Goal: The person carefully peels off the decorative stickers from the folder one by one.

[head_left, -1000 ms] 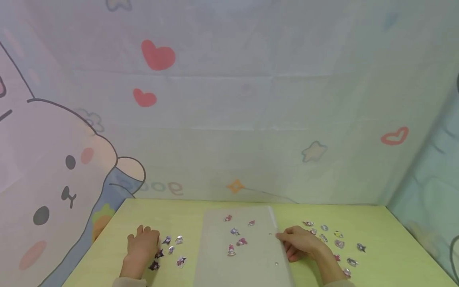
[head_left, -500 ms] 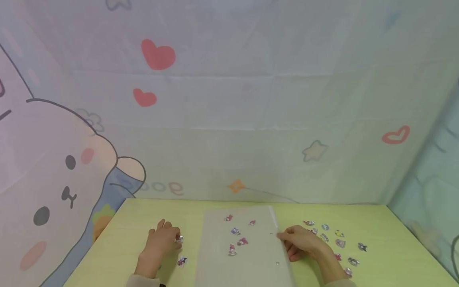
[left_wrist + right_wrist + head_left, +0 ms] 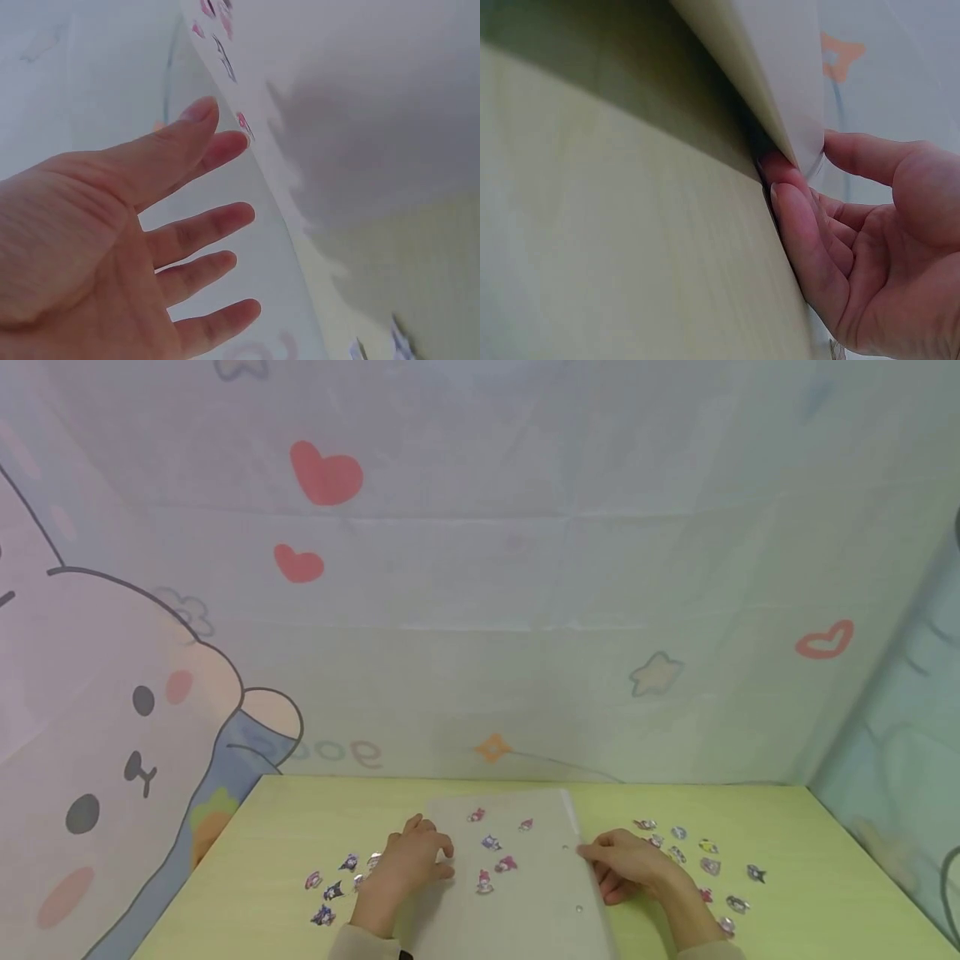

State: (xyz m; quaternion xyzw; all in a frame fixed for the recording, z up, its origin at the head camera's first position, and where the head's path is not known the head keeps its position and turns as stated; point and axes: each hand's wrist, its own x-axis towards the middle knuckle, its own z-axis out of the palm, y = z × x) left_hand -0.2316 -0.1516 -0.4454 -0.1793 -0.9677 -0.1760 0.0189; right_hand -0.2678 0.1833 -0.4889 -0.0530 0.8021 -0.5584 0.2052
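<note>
A flat white folder (image 3: 525,918) lies mid-table, with several small character stickers, one of them pink (image 3: 506,864), spread over its upper half. My left hand (image 3: 412,860) hovers at the folder's left edge, its fingers stretched out and spread. In the left wrist view that hand (image 3: 142,225) shows nothing between thumb and fingers. My right hand (image 3: 626,868) pinches the folder's right edge. The right wrist view shows this hand (image 3: 885,240) with its thumb against the outer face and fingers tucked beneath the raised edge.
Several loose stickers lie left of the folder, among them a dark one (image 3: 323,916), some partly covered by my left arm. More stickers, such as a yellow one (image 3: 708,846), are scattered right of my right hand. A printed cloth (image 3: 480,610) hangs behind the yellow-green table (image 3: 247,902).
My left hand has moved right, from the left group of stickers to the folder's left edge, uncovering several stickers there. My right hand has stayed at the folder's right edge.
</note>
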